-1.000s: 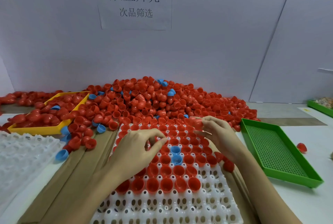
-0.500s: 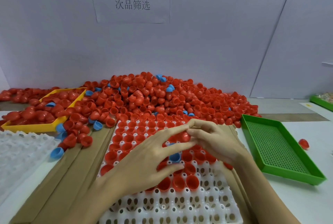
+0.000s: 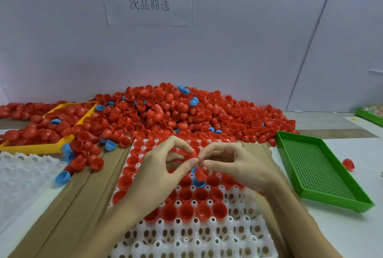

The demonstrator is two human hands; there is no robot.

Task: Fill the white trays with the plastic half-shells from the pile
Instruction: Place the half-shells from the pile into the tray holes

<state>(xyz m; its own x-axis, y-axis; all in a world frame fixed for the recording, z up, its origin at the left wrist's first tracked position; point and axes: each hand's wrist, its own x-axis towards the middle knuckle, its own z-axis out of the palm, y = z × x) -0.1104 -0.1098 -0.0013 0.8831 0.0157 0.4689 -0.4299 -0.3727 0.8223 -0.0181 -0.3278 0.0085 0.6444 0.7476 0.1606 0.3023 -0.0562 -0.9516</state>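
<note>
Both hands meet above the white tray (image 3: 186, 239). The left grip (image 3: 161, 166) pinches a red half-shell (image 3: 191, 154); the right grip (image 3: 234, 166) pinches another (image 3: 200, 173) below, likely separating nested shells before seating them. The pile (image 3: 165, 112) lies beyond.

Pile (image 3: 165, 112) behind tray (image 3: 186, 241); perforated bin (image 3: 319, 174) right of tray.

Glossy red plastic half-shells (image 3: 157, 116) fill a white plastic tray (image 3: 199, 239) lying on matt brown cardboard (image 3: 68, 201).
</note>
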